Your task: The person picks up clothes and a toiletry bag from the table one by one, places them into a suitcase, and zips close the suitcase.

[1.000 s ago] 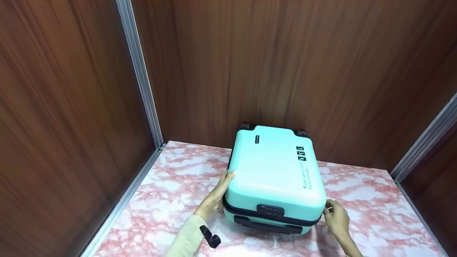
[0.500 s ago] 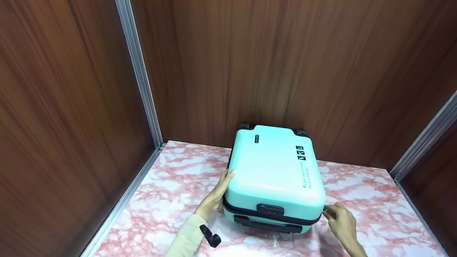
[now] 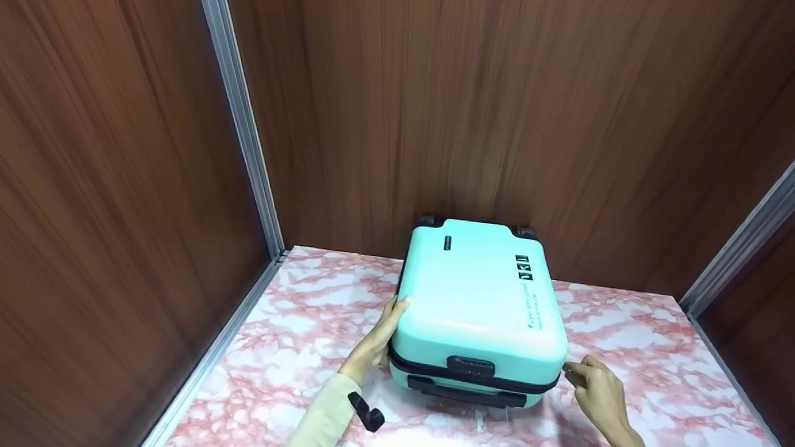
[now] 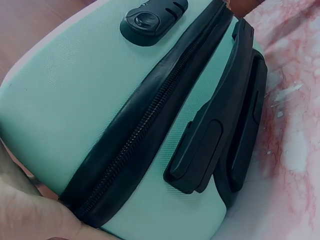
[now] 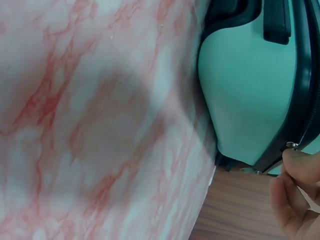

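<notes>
A mint-green hard-shell suitcase point(image 3: 475, 292) lies flat, wheels toward the back wall. My left hand point(image 3: 380, 335) presses against its left side near the front corner, fingers extended along the shell and thumb at the top edge. At the front right corner, my right hand point(image 3: 599, 391) pinches a zipper pull point(image 5: 292, 145) between thumb and finger. A second metal pull point(image 5: 251, 170) shows farther along the black zipper band. The zipper point(image 4: 145, 117) looks closed along the front, between the combination lock point(image 4: 152, 22) and the black carry handle point(image 4: 215, 115).
The suitcase rests on a pink-and-white marbled tabletop point(image 3: 298, 341). Brown wood-grain panels point(image 3: 466, 112) rise behind and at both sides, with metal strips point(image 3: 242, 118) in the corners. Two black wheels point(image 3: 525, 231) sit close to the back panel.
My right hand has shifted right and toward me around the suitcase's front right corner. The left hand and the suitcase have stayed in place.
</notes>
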`<state>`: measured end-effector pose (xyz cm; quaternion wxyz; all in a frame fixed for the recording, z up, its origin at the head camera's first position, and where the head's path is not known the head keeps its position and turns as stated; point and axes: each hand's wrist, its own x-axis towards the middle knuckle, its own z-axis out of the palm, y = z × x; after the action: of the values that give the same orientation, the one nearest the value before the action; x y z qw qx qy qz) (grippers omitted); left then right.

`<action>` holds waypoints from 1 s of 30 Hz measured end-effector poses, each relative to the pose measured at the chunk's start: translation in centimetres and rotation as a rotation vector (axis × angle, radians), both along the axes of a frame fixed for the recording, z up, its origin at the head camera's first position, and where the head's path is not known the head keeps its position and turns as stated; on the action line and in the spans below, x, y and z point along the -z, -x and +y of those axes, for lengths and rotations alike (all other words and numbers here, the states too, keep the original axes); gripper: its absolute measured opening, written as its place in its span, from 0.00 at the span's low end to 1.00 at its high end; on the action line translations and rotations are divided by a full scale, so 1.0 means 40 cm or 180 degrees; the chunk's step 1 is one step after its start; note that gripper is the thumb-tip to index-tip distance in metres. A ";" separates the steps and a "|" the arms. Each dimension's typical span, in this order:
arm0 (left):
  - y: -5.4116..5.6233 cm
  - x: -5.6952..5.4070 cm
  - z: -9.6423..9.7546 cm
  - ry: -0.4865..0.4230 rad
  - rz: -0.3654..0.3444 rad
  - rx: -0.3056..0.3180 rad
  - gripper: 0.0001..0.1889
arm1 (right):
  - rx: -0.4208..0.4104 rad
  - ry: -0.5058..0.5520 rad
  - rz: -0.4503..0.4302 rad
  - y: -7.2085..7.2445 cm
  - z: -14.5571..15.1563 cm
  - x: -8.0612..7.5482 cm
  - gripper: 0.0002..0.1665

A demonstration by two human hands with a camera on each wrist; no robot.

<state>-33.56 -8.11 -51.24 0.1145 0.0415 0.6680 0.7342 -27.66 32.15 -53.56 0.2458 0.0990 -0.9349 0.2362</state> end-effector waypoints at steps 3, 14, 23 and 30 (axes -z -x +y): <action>0.003 -0.008 -0.001 0.0000 0.0217 -0.0082 0.45 | 0.0007 0.0077 -0.0055 -0.001 0.000 0.002 0.11; -0.005 -0.024 0.018 0.1058 0.2102 -0.0756 0.24 | 0.0019 0.0026 -0.0574 0.005 -0.004 0.008 0.13; -0.021 -0.009 0.031 0.1649 0.2707 -0.0431 0.27 | 0.0089 0.0029 -0.0676 0.011 -0.004 0.012 0.12; -0.025 -0.017 0.021 0.2287 0.3324 -0.0077 0.41 | 0.0061 -0.0044 -0.0625 0.008 -0.001 0.006 0.12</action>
<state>-32.58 -7.27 -50.57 -0.2280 0.3456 0.8409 0.3484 -27.97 32.12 -53.81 0.1545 0.0682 -0.9570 0.2360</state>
